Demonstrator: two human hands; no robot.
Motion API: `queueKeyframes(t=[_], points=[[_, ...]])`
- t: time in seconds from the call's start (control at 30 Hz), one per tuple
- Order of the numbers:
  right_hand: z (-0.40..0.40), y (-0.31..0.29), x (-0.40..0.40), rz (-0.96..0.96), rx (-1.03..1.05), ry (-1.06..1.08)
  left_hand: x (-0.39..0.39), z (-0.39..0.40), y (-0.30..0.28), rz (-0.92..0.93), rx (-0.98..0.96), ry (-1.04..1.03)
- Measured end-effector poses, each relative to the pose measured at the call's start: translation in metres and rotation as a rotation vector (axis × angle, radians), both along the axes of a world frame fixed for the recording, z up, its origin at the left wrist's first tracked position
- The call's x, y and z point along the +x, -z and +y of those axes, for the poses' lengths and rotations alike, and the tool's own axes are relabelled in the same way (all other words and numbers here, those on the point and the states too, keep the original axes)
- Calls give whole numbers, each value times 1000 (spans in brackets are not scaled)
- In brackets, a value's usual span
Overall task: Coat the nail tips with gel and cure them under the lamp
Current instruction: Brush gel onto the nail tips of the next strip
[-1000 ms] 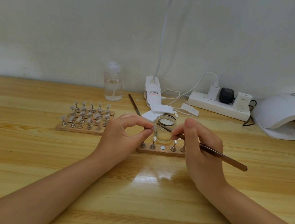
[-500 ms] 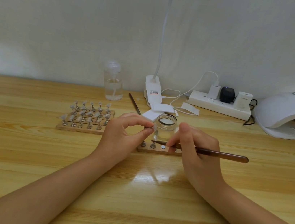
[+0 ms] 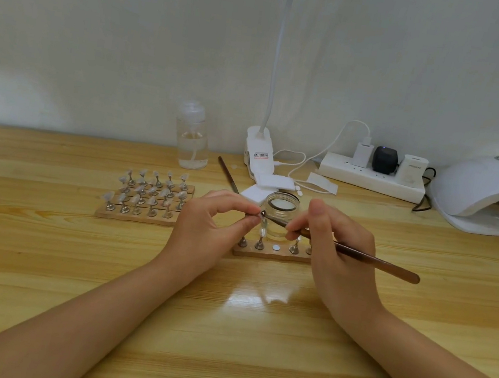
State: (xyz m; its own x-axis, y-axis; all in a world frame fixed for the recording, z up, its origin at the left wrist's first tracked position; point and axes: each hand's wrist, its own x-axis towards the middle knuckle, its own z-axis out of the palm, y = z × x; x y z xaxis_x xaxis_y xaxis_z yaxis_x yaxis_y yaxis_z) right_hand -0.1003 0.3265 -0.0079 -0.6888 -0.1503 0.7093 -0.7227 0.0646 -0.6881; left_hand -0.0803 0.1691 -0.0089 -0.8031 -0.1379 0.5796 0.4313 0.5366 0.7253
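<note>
My left hand point(image 3: 211, 225) pinches a small metal nail-tip stand point(image 3: 259, 215) between thumb and forefinger, lifted above a short wooden holder strip point(image 3: 268, 254). My right hand point(image 3: 330, 245) grips a brown gel brush point(image 3: 369, 259) like a pen, and its tip touches the pinched stand's nail tip. Just behind both hands stands an open clear glass gel jar point(image 3: 280, 212). The strip carries several stands with one bare magnet spot point(image 3: 276, 247). A white curing lamp point(image 3: 491, 194) sits at the far right.
A wooden board with several rows of nail-tip stands point(image 3: 143, 202) lies to the left. Behind are a clear pump bottle point(image 3: 191, 139), a clip lamp base point(image 3: 259, 155), a second brush point(image 3: 227, 174), white pads point(image 3: 271, 182) and a power strip point(image 3: 371, 177) with cables.
My right hand has swung the brush so its tip rose from near the holder strip up to the stand that my left hand pinches. My left hand has barely moved.
</note>
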Motion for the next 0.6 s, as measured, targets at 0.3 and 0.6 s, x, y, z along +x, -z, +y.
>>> queueKeyframes(t=[0.3,0.6], points=[[2,2,0,25,-10,-44,0,0,0,2,-4,5],[1,1,-1,48,43,16,0,0,1,20,-17,9]])
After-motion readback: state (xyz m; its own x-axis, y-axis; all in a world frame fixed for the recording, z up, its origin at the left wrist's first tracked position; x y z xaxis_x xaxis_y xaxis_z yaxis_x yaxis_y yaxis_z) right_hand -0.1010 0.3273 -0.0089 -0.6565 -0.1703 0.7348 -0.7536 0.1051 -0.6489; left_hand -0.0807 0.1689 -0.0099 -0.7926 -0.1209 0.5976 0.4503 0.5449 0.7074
